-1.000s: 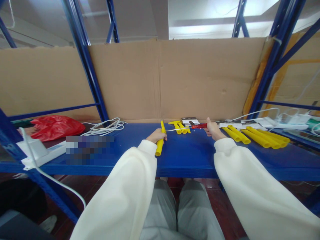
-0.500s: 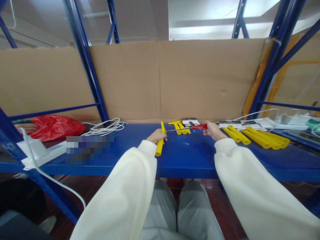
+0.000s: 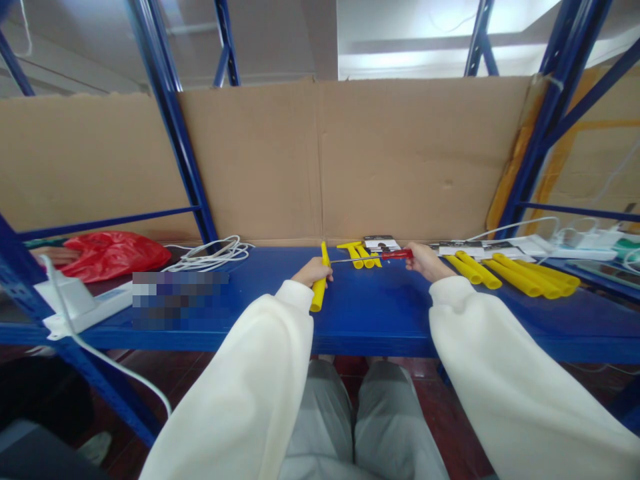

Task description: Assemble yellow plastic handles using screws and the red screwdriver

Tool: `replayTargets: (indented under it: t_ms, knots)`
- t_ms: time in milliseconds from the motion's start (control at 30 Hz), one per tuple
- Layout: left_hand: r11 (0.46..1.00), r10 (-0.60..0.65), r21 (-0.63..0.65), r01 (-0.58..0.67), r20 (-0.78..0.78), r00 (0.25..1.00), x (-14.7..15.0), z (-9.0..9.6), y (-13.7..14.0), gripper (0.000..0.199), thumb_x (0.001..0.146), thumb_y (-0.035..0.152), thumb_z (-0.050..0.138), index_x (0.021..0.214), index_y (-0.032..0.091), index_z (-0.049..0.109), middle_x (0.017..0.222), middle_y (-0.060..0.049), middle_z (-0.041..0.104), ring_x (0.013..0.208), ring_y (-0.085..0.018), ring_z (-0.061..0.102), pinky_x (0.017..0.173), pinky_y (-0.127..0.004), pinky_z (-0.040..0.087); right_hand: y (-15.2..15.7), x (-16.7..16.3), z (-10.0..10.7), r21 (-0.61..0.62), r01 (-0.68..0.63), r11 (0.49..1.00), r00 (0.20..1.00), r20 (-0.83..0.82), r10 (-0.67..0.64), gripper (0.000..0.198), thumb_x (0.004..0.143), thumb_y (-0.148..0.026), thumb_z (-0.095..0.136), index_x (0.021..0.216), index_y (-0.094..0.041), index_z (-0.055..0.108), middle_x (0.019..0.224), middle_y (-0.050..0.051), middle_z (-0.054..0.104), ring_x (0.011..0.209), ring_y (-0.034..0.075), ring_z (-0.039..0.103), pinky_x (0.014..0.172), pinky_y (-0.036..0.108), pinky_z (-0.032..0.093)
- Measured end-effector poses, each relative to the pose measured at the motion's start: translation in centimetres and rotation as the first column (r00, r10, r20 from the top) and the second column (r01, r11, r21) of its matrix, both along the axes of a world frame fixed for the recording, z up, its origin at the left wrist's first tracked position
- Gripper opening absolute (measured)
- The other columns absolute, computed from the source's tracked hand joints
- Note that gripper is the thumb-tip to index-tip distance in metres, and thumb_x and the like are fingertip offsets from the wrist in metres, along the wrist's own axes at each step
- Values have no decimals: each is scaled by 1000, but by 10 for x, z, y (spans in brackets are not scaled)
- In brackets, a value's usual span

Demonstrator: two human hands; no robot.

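Note:
My left hand (image 3: 313, 272) is closed around a yellow tool with a tube-like handle (image 3: 319, 297), whose narrower end points to the back of the shelf. My right hand (image 3: 424, 261) grips the red handle of a screwdriver (image 3: 397, 254). Its thin metal shaft runs level to the left and meets the yellow tool beside my left fingers; the exact contact at the tip is too small to make out. Behind the shaft lie several yellow T-shaped pieces (image 3: 357, 256). More yellow tubular handles (image 3: 525, 277) lie in a row right of my right hand.
A cardboard sheet (image 3: 400, 160) closes off the back of the blue shelf (image 3: 370, 313). To the left are a coiled white cable (image 3: 230, 250), a red plastic bag (image 3: 120, 255) with another person's hand (image 3: 55, 255) beside it, and a white power strip (image 3: 100, 307). Black-and-white cards (image 3: 381, 243) lie behind.
The screwdriver's red handle has turned slightly in my right hand, and that hand has shifted a touch left. My left hand and the yellow tool stay nearly in place.

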State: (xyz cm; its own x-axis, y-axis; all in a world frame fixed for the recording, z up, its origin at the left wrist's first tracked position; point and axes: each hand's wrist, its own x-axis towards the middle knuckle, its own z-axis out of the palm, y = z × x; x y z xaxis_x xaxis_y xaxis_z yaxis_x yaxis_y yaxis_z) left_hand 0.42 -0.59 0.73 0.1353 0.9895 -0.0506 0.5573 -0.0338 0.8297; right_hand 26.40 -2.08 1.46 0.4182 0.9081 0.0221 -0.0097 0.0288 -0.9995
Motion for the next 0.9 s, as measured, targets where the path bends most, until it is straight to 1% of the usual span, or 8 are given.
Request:
replayTargets:
  t_ms: [100, 200, 300, 433, 533, 633, 733, 900]
  knots:
    - [1000, -1, 3, 1, -5, 1000, 0, -1, 1, 15, 76, -2, 56, 83, 9, 63, 63, -3, 68, 40, -9, 53, 50, -22, 49, 3, 0, 0, -11, -40, 999, 999, -34, 40, 27, 95, -11, 45, 71, -21, 48, 46, -5, 43, 39, 10, 37, 37, 20, 35]
    - [1000, 0, 3, 0, 1, 1000, -1, -1, 1, 15, 75, -2, 56, 81, 10, 62, 60, -1, 66, 40, -9, 53, 48, -21, 47, 2, 1, -3, -13, -26, 1000, 999, 31, 26, 28, 102, -24, 45, 75, -21, 50, 47, -3, 47, 38, 11, 40, 36, 22, 35]
    - [1000, 8, 5, -8, 12, 1000, -1, -1, 0, 16, 75, -3, 55, 79, 10, 62, 57, 0, 64, 39, -9, 52, 47, -21, 46, -1, 5, -8, -38, 20, 999, 984, 175, -13, 33, 104, -32, 43, 74, -21, 50, 44, -3, 45, 35, 10, 37, 34, 21, 29]
    - [1000, 3, 6, -3, 14, 1000, 0, 0, 0, 16, 75, -3, 54, 76, 10, 63, 57, -1, 64, 39, -9, 52, 49, -22, 47, -1, 8, -9, -43, 5, 999, 968, 251, 6, 31, 99, -24, 52, 68, -20, 48, 41, -6, 39, 34, 7, 28, 32, 18, 19]
    - [1000, 3, 2, -3, 19, 1000, 0, 0, 0, 16, 75, -3, 54, 77, 10, 63, 56, 0, 63, 39, -9, 51, 49, -22, 47, 3, 7, -7, 5, -2, 1000, 992, 126, 1, 29, 92, -14, 60, 67, -20, 47, 43, -8, 37, 37, 6, 31, 34, 16, 26]
    - [1000, 3, -2, -3, 22, 1000, 1, 1, -1, 17, 76, -4, 53, 77, 10, 63, 54, 1, 62, 38, -9, 50, 47, -21, 45, 4, 5, -3, 44, -55, 998, 998, -9, 56, 26, 88, -9, 62, 67, -19, 51, 47, -6, 44, 40, 7, 38, 38, 17, 38]
    - [1000, -5, -4, 5, 25, 1000, 0, 1, -2, 17, 77, -4, 53, 75, 10, 62, 53, 1, 60, 38, -9, 50, 46, -20, 43, 2, 4, 0, 68, -94, 993, 987, -125, 102, 22, 88, -4, 56, 71, -17, 56, 55, -1, 55, 45, 9, 46, 43, 18, 45]
    - [1000, -7, 13, 7, 33, 999, 0, -1, 2, 16, 74, -3, 55, 71, 10, 63, 53, 0, 61, 37, -9, 49, 46, -22, 44, 0, 6, 2, 48, -111, 993, 959, -256, 119, 23, 86, -2, 46, 71, -17, 55, 58, 3, 57, 50, 12, 53, 47, 20, 50]
